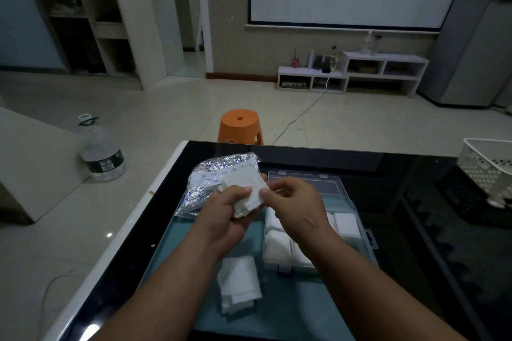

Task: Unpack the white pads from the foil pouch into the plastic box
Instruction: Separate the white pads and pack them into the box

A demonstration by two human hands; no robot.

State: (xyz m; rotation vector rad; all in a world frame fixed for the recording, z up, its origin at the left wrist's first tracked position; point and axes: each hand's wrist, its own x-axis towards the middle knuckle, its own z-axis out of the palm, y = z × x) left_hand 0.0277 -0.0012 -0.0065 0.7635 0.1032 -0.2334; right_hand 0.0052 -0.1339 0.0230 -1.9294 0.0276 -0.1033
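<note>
Left hand (221, 216): raised, palm up, fingers curled round white pads (246, 199). Right hand (293, 202): pinching their 3 o'clock edge. Foil pouch (213, 183) at 10 o'clock; plastic box (343, 202) at 4 o'clock.

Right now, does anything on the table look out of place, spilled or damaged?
A pile of pads lies loose on the mat, left of the box and outside it, though pads belong inside. Nothing looks spilled or damaged.

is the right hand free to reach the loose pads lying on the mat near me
Probably not yet: the right hand pinches a pad on the stack in the left hand. Nothing covers the loose pads.
</note>
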